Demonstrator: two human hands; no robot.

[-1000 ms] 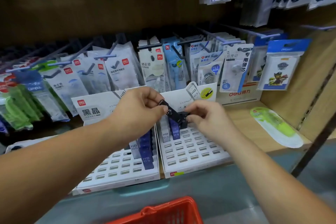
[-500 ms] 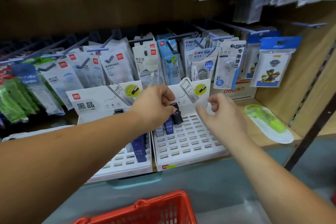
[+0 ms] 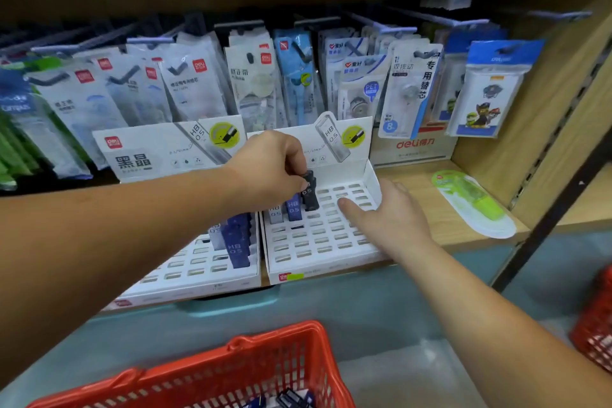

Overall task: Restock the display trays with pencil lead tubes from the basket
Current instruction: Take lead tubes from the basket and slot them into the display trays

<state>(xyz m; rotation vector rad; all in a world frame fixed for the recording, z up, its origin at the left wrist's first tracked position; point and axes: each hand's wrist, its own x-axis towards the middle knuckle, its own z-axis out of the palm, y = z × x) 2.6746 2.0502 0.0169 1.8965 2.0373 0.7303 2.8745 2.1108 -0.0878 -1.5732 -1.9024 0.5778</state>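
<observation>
On the wooden shelf (image 3: 414,182) in front of this person, two white slotted trays sit side by side, and the job looks barely begun. The left hand (image 3: 271,169) pinches a black tube (image 3: 309,192) by its cap, thumb and fingers curled round the top. The tube is upright with its foot at a slot in the back row of the right tray (image 3: 318,255); I cannot tell whether it is fully seated. Just at its nine o'clock stand a blue tube (image 3: 293,207) and a pale tube (image 3: 275,213), and as far as I can see these three are all that tray holds. Every slot from there round to three and down to six o'clock shows bare. The right hand (image 3: 387,215) lies open, fingers straight and flat on the tray's three o'clock side, holding nothing and seemingly steadying it. The left tray (image 3: 198,273) carries a short file of blue tubes (image 3: 236,242) along its three o'clock edge, and the rest of its grid is bare too. Down at six o'clock of the view, the red basket (image 3: 231,371) has a few loose tubes (image 3: 291,399) showing near the bottom edge; how many more lie inside I cannot see. I'd judge a handful placed, one going in, and most of both trays yet to fill.
</observation>
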